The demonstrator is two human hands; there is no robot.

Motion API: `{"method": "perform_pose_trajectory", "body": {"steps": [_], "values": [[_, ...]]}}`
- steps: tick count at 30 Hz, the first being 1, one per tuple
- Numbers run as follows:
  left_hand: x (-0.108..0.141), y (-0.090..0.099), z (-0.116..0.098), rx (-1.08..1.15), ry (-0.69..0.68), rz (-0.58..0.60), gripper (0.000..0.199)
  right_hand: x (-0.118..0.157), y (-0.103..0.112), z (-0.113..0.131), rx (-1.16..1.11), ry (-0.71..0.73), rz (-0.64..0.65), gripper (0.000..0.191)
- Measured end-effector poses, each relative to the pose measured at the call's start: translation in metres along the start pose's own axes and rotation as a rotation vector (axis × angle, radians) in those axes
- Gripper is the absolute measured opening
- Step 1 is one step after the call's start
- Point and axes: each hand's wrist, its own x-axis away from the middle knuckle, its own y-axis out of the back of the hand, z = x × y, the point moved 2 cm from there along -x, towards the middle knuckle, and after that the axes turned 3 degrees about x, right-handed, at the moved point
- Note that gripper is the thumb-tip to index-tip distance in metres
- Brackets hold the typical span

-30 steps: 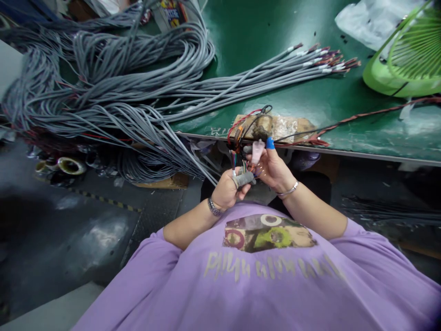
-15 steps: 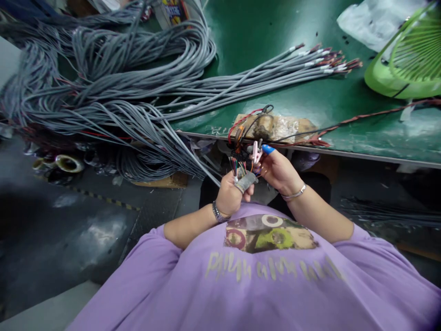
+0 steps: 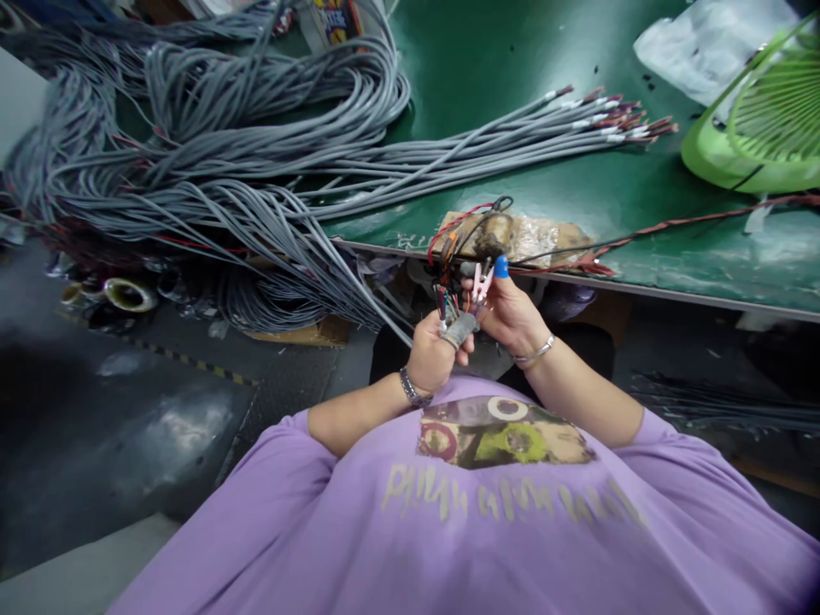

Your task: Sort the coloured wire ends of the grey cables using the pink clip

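My left hand is closed around the end of a grey multi-core cable, with a grey wrap over its thumb. Thin coloured wires fan upward out of that fist. Close beside it, my right hand has a blue finger cot on the thumb, which points up. Its fingers are closed on a small pink clip at the wire ends. Exactly how the clip meets the wires is too small to tell.
Grey cables lie heaped across the green table, their stripped ends toward the right. Beyond my hands, a taped cardboard piece with red and black leads sits at the table edge. A green fan stands at right.
My right hand and the pink clip have shifted slightly closer to my left hand, and the blue-tipped thumb has lifted upright. My left hand still grips the cable.
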Motion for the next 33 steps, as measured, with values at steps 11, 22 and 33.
{"method": "perform_pose_trajectory", "body": {"steps": [11, 22, 33], "values": [[0.001, 0.002, 0.006, -0.001, 0.003, 0.011, 0.038, 0.002, -0.001, -0.004, -0.08, -0.012, 0.025, 0.057], [0.007, 0.009, -0.002, -0.022, -0.051, -0.038, 0.042, 0.015, 0.001, 0.006, -0.097, -0.116, 0.052, 0.043], [-0.001, 0.003, 0.0, -0.004, -0.088, -0.009, 0.04, 0.009, 0.007, -0.003, 0.041, 0.138, -0.041, 0.046]]}}
